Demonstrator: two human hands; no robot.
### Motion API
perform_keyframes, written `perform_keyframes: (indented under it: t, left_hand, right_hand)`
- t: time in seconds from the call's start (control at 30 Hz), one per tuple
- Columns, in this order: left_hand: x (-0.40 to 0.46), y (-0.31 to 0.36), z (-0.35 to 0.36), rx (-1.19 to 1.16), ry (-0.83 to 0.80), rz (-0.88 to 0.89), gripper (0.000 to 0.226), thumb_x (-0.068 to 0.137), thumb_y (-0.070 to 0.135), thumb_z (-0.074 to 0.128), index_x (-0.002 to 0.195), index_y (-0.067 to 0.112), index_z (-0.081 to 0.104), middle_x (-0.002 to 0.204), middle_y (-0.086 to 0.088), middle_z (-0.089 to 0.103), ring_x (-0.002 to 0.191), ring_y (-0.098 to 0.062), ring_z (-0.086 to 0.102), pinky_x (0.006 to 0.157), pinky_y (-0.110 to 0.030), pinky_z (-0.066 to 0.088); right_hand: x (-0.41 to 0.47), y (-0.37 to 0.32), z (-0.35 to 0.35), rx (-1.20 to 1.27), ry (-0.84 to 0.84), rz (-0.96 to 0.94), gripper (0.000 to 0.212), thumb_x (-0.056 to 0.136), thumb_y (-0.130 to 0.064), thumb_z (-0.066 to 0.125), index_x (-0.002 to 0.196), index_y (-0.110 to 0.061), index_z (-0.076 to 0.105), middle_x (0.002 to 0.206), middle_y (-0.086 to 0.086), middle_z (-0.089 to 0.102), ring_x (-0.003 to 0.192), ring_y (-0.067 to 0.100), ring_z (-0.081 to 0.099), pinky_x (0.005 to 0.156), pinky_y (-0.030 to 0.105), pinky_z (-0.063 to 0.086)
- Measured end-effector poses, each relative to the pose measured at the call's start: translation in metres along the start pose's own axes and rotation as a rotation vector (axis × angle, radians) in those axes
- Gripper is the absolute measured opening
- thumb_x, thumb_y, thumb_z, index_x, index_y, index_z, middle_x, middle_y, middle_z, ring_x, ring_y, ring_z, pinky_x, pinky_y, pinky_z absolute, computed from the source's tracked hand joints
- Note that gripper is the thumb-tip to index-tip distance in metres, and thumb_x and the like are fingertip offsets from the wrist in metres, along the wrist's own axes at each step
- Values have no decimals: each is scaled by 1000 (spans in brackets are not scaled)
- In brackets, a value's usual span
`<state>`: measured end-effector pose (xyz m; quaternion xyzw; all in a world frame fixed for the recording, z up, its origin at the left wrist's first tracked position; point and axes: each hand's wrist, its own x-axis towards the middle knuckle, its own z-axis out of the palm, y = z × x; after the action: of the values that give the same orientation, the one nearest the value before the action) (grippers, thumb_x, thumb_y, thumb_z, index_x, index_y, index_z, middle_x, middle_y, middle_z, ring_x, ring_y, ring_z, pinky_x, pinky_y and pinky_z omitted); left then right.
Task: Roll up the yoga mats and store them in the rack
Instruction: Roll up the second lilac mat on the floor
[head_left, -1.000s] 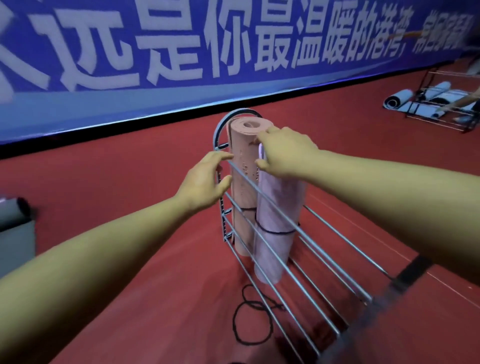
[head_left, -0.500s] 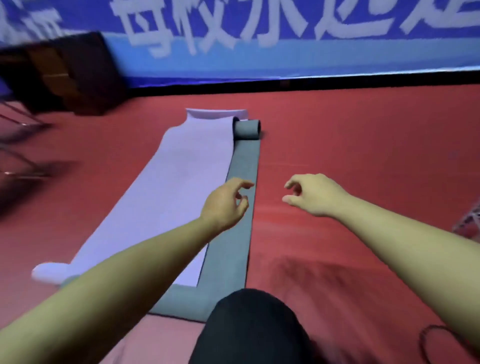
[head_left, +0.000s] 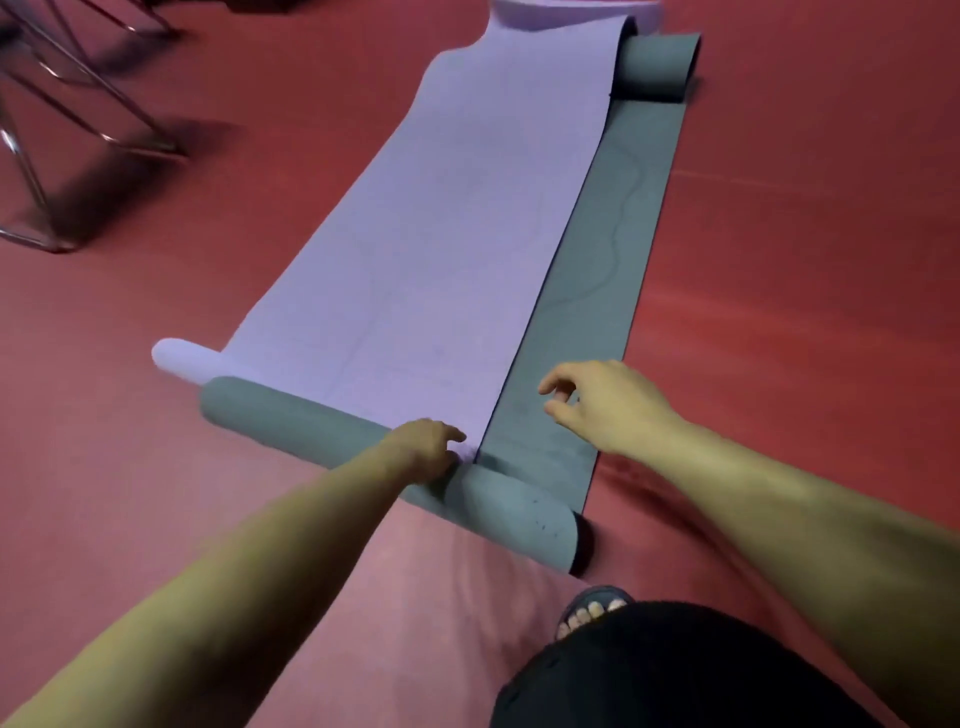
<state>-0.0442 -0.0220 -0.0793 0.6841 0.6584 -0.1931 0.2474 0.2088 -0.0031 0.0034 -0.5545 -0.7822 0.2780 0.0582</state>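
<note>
A purple yoga mat (head_left: 457, 218) lies unrolled on top of a grey yoga mat (head_left: 592, 291) on the red floor. The grey mat's near end (head_left: 514, 514) curls up into a loose roll, and its far end (head_left: 657, 65) is curled too. The purple mat's near left corner (head_left: 179, 358) also curls. My left hand (head_left: 423, 449) rests against the grey roll and pinches the purple mat's near right corner. Just above the bare grey strip hovers my right hand (head_left: 602, 402), its fingers loosely curled and holding nothing. No rack for the mats is in view.
Thin metal legs of a frame (head_left: 78, 130) stand on the floor at the upper left. My sandalled foot (head_left: 592, 613) and a black-clad knee (head_left: 675, 670) are at the bottom right, close to the grey roll.
My view has turned from the rack with rolled mats to the flat mats on the floor. Both hands have dropped to the mats' near end, and the left now grips the purple corner.
</note>
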Motion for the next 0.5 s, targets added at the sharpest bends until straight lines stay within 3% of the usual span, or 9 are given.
perform_keyframes:
  t: [0.07, 0.17, 0.23, 0.37, 0.43, 0.5]
  left_hand:
    - [3, 1, 8, -8, -123, -11, 48, 91, 39, 56, 139, 32, 54, 143, 2, 54, 132, -22, 48, 106, -30, 38]
    - [5, 2, 13, -19, -127, -9, 37, 84, 41, 48, 116, 39, 67, 124, 7, 66, 119, -20, 58, 100, -33, 47]
    - [8, 0, 10, 56, -161, -38, 39, 89, 32, 49, 125, 37, 62, 131, 3, 61, 123, -21, 55, 102, -34, 45]
    - [5, -1, 12, 242, -344, -125, 62, 93, 18, 53, 152, 23, 34, 152, -6, 39, 134, -26, 46, 105, -34, 42]
    - [1, 2, 18, 320, -424, -138, 61, 94, 26, 51, 152, 25, 33, 153, -4, 38, 135, -27, 45, 109, -38, 39]
    - [-2, 0, 25, 430, -477, -142, 58, 91, 35, 47, 148, 29, 38, 151, 3, 42, 137, -28, 41, 115, -50, 25]
  right_hand:
    - [4, 8, 15, 30, -34, 28, 22, 92, -34, 58, 112, -34, 67, 98, -20, 70, 84, 8, 57, 79, 29, 49]
    - [2, 22, 34, 68, -81, 74, 21, 91, -32, 60, 111, -32, 67, 93, -19, 70, 91, 10, 64, 86, 31, 52]
    - [-1, 30, 44, 96, -113, 102, 20, 91, -32, 61, 110, -31, 68, 89, -19, 69, 93, 10, 64, 88, 34, 53]
    - [-9, 36, 62, 159, -122, 140, 20, 91, -33, 59, 109, -30, 68, 95, -17, 69, 94, 9, 64, 88, 34, 53]
    - [-13, 36, 69, 174, -128, 138, 21, 91, -33, 59, 109, -30, 69, 96, -17, 69, 94, 9, 64, 88, 32, 52]
    - [-16, 35, 74, 194, -140, 139, 21, 91, -32, 60, 109, -29, 69, 94, -16, 69, 90, 9, 64, 87, 31, 52]
